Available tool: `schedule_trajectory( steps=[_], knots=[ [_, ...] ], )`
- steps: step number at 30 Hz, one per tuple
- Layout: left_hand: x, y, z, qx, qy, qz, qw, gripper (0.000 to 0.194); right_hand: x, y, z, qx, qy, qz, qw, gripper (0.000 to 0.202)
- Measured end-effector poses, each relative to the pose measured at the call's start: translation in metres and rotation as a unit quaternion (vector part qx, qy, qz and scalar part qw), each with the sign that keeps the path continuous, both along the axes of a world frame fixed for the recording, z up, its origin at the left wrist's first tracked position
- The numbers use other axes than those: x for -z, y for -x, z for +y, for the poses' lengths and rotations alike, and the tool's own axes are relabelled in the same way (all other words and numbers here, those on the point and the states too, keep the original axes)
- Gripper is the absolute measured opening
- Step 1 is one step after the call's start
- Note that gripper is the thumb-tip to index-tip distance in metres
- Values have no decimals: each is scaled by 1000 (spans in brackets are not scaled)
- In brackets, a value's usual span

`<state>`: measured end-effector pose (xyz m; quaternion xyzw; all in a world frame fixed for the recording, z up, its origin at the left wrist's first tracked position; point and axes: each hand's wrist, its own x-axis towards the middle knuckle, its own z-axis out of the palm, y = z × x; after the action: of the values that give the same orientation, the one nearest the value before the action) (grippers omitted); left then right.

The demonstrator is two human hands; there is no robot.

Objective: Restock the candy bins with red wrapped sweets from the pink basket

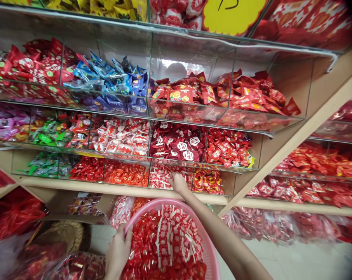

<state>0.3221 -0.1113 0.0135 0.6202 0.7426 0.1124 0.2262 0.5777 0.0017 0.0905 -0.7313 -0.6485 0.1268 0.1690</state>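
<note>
A pink plastic basket [212, 249] stands in front of the shelves, filled with red wrapped candies [143, 233] and strips of red-and-white wrapped candies [166, 237]. My left hand [119, 249] is closed around the basket's left rim. Across the basket stretches my right arm, and my right hand [179, 183] reaches into a bottom-row compartment of red-and-white wrapped candies [158, 177]. Its fingers are curled in among these candies; whatever they hold is too small to make out. Just right of that hand lie red-and-yellow candies [206, 181] in the neighbouring compartment.
Clear dividers and front panels [222, 116] split the shelves into bins of colourful sweets. A slanted wooden post [281, 140] rises at the right. Below the wooden ledge [106, 188] are bagged candies [266, 225], a cardboard box [59, 202] and a woven basket [63, 235].
</note>
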Motion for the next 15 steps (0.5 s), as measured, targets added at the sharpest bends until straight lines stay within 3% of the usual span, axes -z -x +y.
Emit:
schedule_trajectory(
  steps=[4,9,15],
  knots=[
    [4,1,1,0,-4,-9,1000,38,15,9,31,41,76,-34,996,31],
    [7,3,2,-6,-7,-7,1000,36,33,32,45,72,110,-53,990,37],
    [6,3,3,-12,-3,-11,1000,36,45,20,51,45,114,35,992,32]
  ],
)
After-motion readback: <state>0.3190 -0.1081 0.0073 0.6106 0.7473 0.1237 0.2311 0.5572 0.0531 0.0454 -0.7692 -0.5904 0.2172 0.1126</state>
